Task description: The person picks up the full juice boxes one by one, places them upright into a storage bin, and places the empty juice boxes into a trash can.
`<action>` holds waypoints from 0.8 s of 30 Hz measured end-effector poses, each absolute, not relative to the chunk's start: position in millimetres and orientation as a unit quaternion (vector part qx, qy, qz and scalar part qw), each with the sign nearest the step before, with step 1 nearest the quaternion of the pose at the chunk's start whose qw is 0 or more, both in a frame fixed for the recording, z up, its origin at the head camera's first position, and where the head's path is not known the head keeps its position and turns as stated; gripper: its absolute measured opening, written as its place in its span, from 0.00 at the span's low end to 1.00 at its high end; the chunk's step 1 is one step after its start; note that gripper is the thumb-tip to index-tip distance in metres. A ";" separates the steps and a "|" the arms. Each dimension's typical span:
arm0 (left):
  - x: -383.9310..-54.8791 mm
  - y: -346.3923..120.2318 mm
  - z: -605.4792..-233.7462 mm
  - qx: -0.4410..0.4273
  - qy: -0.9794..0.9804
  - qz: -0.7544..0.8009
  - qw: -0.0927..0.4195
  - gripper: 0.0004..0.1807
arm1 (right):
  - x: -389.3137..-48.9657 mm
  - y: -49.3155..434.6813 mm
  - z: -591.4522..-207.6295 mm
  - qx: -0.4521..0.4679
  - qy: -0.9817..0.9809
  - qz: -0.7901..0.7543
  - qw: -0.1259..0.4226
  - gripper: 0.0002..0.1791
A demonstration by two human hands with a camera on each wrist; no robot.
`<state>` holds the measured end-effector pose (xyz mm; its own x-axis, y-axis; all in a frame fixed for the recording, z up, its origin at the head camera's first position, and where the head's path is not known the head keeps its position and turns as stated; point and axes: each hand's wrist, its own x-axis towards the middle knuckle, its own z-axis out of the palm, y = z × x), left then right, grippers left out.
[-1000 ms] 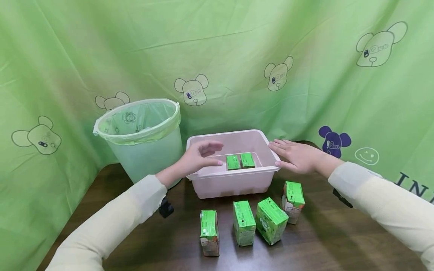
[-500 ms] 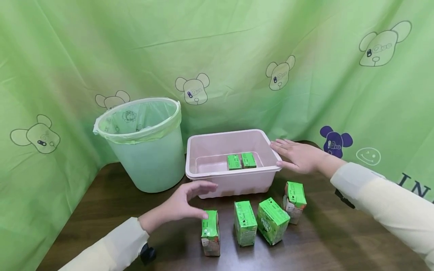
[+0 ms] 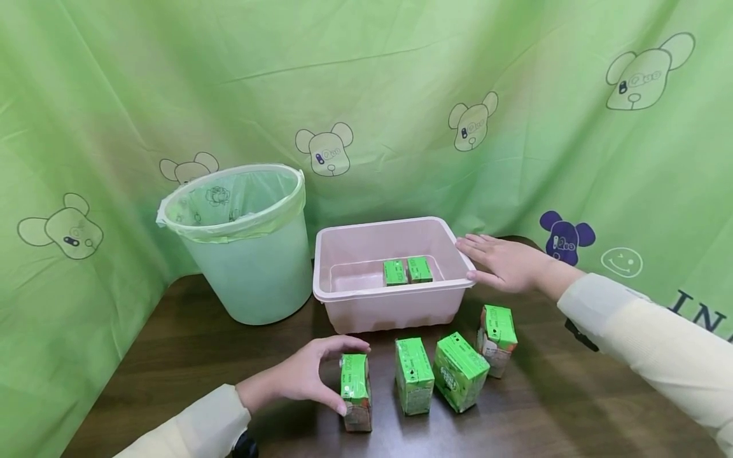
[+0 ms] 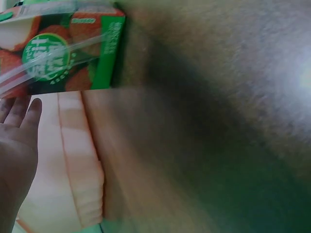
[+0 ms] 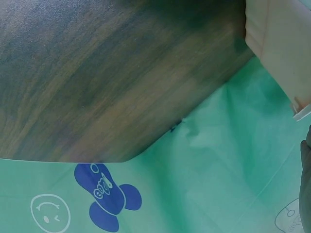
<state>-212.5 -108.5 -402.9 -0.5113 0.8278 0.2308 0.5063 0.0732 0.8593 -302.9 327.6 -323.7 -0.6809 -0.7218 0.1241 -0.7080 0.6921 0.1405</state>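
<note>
In the head view, my left hand [image 3: 312, 375] curves around the leftmost green juice box [image 3: 355, 385], fingers past its far end and thumb at its near left edge. A gap shows between palm and box; firm contact cannot be made out. The left wrist view shows that juice box's fruit-printed side with a straw [image 4: 53, 60], fingertips beside its lower edge. My right hand [image 3: 506, 262] rests with straight fingers on the right rim of the pink plastic tub [image 3: 395, 312]. Two juice boxes [image 3: 406, 271] stand inside the tub, towards its right.
Right of my left hand, three more juice boxes [image 3: 415, 375] stand on the dark wooden table [image 3: 550, 407]. A pale green lined bin [image 3: 258, 273] stands left of the tub. A green printed curtain [image 3: 395, 83] hangs behind.
My left hand has come out of the tub and moved down toward the viewer to the leftmost juice box. My right hand has stayed at the tub's rim. The boxes have not moved.
</note>
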 end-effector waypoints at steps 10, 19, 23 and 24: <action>-204.9 -104.1 -409.2 0.467 0.714 0.494 0.169 0.46 | -301.1 327.2 -324.5 0.385 -0.918 -0.032 0.083 0.35; -194.4 -97.4 -402.0 0.466 0.702 0.524 0.125 0.35 | -300.9 326.9 -322.8 0.385 -0.919 -0.034 0.084 0.35; -199.5 -98.3 -413.3 0.456 0.702 0.533 0.121 0.36 | -299.7 325.9 -322.0 0.385 -0.918 -0.035 0.087 0.35; -200.0 -98.4 -412.8 0.458 0.701 0.534 0.118 0.36 | -299.4 325.8 -321.7 0.385 -0.918 -0.035 0.087 0.35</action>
<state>-200.0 -98.4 -412.8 -0.5533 0.7675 0.3237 0.5154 0.0102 0.8569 -299.4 325.8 -321.7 -0.6891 -0.7125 0.1325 -0.7003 0.7017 0.1310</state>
